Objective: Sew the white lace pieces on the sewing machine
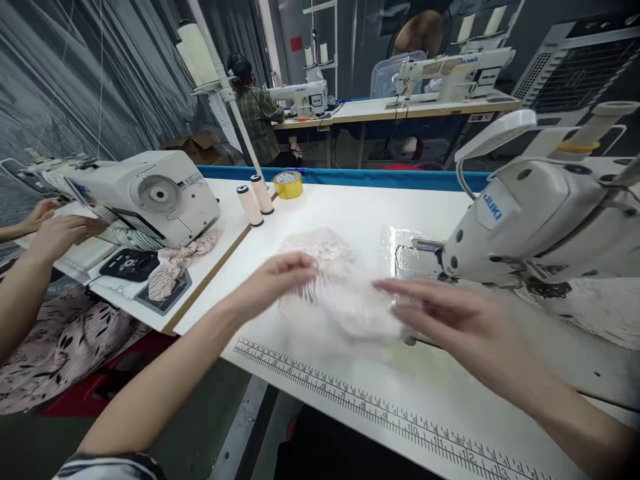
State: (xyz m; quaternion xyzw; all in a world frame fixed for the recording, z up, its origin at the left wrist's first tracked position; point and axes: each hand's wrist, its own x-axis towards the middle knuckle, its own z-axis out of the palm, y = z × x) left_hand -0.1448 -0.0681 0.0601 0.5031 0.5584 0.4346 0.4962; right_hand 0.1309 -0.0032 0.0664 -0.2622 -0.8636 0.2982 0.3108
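Fingers of the left hand [275,279] and right hand [450,313] should be handling the lace fabric [327,248] lightly, avoiding stretch. The left's are pressing narrowly together; the right's, blurred, are hovering parted, either hold being unclear. Fabric is lying between them on the white table [345,208].

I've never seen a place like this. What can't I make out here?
All in the head view:
- Pale lacy fabric: motion blur hides its lower outline.
- Right hand: motion blurs the fingertips, so contact with the fabric is unclear.
- Left hand: its curled fingers hide whether it pinches the fabric.
- Sewing machine at right: cut off by the right edge.
- Printed ruler: cut off by the bottom edge.
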